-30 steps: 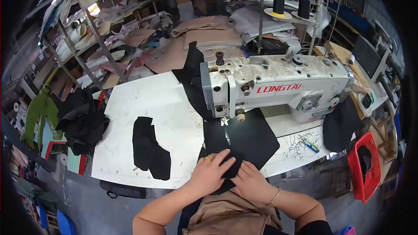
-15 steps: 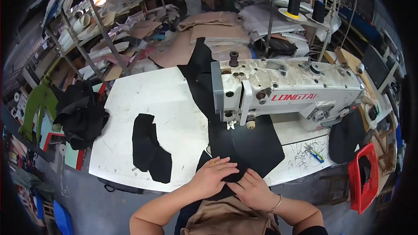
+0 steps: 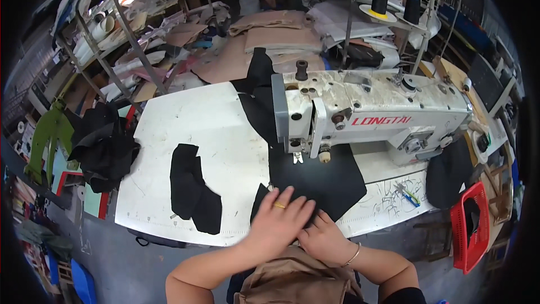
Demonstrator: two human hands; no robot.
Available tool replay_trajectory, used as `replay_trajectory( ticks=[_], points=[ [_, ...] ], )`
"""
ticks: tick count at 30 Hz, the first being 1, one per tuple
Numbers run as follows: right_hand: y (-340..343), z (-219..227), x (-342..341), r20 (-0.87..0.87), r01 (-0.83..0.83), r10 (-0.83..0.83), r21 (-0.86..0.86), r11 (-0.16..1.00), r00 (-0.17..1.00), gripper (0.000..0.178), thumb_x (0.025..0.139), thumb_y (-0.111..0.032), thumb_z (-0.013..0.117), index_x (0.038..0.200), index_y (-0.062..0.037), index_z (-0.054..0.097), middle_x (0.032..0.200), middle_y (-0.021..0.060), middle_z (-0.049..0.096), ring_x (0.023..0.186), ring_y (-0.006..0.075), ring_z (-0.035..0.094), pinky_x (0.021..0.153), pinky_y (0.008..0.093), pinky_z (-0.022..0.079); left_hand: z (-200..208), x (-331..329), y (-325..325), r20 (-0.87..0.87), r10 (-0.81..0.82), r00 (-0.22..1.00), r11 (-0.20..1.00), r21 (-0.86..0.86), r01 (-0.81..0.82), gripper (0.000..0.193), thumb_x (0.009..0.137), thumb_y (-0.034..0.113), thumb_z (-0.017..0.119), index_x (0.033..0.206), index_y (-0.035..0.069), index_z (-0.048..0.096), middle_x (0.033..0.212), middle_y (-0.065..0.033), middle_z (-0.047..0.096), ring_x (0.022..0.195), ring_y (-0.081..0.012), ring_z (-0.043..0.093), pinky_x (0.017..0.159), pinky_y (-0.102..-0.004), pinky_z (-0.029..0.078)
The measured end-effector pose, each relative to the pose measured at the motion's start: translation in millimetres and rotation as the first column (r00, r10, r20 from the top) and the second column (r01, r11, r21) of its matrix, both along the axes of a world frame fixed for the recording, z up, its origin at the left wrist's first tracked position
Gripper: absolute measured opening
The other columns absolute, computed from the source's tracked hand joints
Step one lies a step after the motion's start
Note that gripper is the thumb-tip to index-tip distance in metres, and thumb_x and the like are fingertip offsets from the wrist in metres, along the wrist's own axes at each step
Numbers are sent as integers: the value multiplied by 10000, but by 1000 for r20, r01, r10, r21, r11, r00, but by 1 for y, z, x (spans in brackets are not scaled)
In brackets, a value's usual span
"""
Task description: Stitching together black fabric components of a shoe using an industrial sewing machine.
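Observation:
A large black fabric piece (image 3: 320, 177) lies on the white sewing table, partly under the head of a sewing machine (image 3: 371, 112). The presser foot (image 3: 298, 158) stands over its far left part. My left hand (image 3: 274, 222) rests on the near part of the fabric, fingers stretched out and a little apart, with a ring on one. Close beside it on the right, my right hand (image 3: 326, 241) has its fingers curled on the fabric's near edge, gripping it. My left hand hides part of that edge.
On the table's left lies a smaller black cut piece (image 3: 194, 188). A black fabric heap (image 3: 104, 149) sits beyond the left edge. Blue-green thread snips (image 3: 407, 196) lie among thread scraps at right, near a red basket (image 3: 470, 231). Thread cones (image 3: 380, 0) stand behind the machine.
My left hand has moved slightly forward and spread its fingers over the fabric. My right hand stays at the near edge. The line across the fabric no longer shows.

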State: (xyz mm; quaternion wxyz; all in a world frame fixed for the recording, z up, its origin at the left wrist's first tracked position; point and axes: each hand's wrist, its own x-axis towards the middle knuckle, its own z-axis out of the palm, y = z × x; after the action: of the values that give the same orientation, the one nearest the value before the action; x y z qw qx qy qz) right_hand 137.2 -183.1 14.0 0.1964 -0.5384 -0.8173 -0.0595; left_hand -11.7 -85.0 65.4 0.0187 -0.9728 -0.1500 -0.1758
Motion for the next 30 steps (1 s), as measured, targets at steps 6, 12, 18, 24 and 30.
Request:
replay_trajectory(
  ticks=[6, 12, 18, 24, 30],
  points=[
    [-3, -5, -7, 35, 144, -141, -364, 920, 989, 405, 692, -191, 664, 1055, -12, 645, 1009, 177, 621, 1000, 335, 580, 939, 499, 421, -4, 32, 2, -204, 94, 974, 992, 104, -74, 479, 716, 124, 609, 1195, 104, 600, 932, -46, 590, 920, -255, 596, 917, -377, 426],
    [-3, -12, -11, -81, 106, -105, 8, 994, 991, 444, 697, -149, 657, 1117, -21, 595, 1170, 172, 553, 1196, 340, 490, 1056, 488, 334, -3, -12, 34, -251, -68, 966, 990, -138, 34, 194, 730, 131, 616, 916, 95, 653, 863, -69, 555, 863, -239, 626, 860, -365, 455],
    [-1, -8, -8, -90, 108, -107, -3, 994, 990, 528, 693, -139, 646, 1198, -13, 553, 1283, 205, 502, 1272, 357, 425, 1066, 475, 315, -14, -7, 1, -118, 62, 991, 997, -42, -67, 516, 756, 61, 581, 1258, -14, 488, 1110, -162, 578, 1119, -330, 565, 985, -377, 419],
    [-3, -12, -9, -87, 116, -118, -26, 993, 989, 553, 697, -146, 651, 1223, -14, 542, 1305, 190, 498, 1279, 345, 422, 1069, 469, 317, -20, 4, 15, -155, 238, 959, 892, -355, -279, 382, 766, 65, 604, 1146, 26, 593, 1081, -115, 641, 1043, -306, 612, 855, -368, 503],
    [-9, 1, -2, -109, 70, -72, -22, 997, 991, 581, 696, -171, 672, 1242, -23, 537, 1287, 175, 516, 1242, 329, 462, 1065, 444, 343, -29, -4, 20, 220, 49, 974, 991, -135, -20, 206, 762, 36, 627, 961, 59, 675, 1094, -67, 659, 1081, -268, 609, 876, -353, 501]
  ],
)
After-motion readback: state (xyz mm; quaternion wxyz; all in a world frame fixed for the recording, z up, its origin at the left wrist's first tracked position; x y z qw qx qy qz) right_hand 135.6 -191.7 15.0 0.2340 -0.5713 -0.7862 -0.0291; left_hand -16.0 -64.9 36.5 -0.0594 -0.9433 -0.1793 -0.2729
